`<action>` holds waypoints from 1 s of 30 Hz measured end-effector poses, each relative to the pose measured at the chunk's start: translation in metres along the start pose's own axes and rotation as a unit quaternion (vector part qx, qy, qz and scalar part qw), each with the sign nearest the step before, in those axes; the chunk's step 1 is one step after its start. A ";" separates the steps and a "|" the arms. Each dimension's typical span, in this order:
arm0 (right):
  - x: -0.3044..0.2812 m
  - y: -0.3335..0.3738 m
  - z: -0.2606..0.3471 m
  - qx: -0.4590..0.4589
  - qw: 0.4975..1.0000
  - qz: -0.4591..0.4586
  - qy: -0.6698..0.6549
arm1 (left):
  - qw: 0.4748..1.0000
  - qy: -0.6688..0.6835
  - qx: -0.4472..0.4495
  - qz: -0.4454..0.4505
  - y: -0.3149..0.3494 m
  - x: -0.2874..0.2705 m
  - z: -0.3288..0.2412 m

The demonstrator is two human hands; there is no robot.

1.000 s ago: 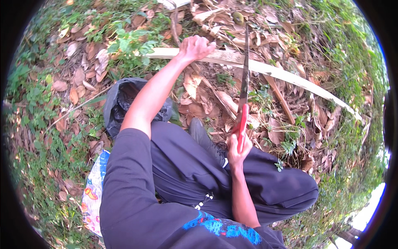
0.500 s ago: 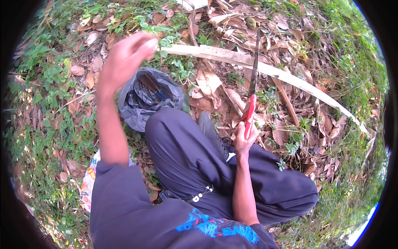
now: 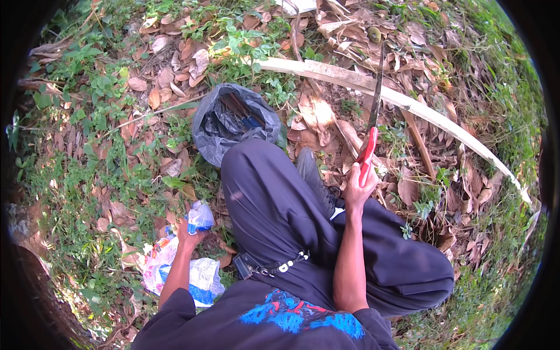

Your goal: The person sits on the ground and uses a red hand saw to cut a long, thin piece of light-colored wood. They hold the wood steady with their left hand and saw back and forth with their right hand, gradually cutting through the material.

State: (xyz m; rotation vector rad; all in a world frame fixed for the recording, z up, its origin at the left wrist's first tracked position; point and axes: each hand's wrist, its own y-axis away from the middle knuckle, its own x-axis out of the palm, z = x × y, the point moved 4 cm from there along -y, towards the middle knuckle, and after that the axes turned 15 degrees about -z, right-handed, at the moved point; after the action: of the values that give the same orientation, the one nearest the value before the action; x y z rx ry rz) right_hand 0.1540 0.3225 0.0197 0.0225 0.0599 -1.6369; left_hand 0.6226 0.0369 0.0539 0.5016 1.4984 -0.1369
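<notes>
My right hand (image 3: 359,185) grips the red handle of a hand saw (image 3: 368,153). Its long dark blade points away from me and crosses over a pale wooden strip (image 3: 443,123); whether the two touch I cannot tell. Down at my left side, my left hand (image 3: 190,232) is closed on a crumpled white-and-blue plastic piece (image 3: 200,217). Under that forearm lies a printed plastic bag (image 3: 201,279), white with blue, pink and orange. Whether the held piece is part of this bag is unclear.
A black plastic bag (image 3: 210,131) stands rolled open beyond my left knee, with a few long brown and blue items inside. A brown stick (image 3: 419,143) lies near the strip. A small round greenish object (image 3: 374,34) sits among dry leaves. Grass and leaves cover the ground.
My left hand has come down from above the near end of the wooden strip to my left side and has taken hold of plastic. The saw stays in my right hand.
</notes>
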 end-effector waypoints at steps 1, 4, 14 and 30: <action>0.000 -0.001 -0.003 0.010 1.000 -0.003 -0.013 | 1.000 -0.013 -0.001 0.011 -0.004 0.001 0.003; -0.011 -0.007 -0.021 0.038 0.999 -0.011 -0.036 | 0.993 -0.044 -0.015 0.113 -0.029 -0.029 -0.001; -0.009 -0.004 -0.012 0.045 0.997 -0.010 -0.053 | 0.958 -0.068 -0.272 0.058 -0.031 -0.265 0.154; -0.013 -0.008 -0.012 0.016 1.000 -0.004 -0.011 | 0.881 0.403 0.234 -0.078 -0.133 -0.162 -0.256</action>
State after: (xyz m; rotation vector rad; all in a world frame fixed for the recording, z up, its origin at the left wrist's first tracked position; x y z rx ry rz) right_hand 0.1461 0.3361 0.0083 0.0290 0.0178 -1.6453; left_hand 0.3224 -0.0149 0.1827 0.8936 2.3458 -0.4700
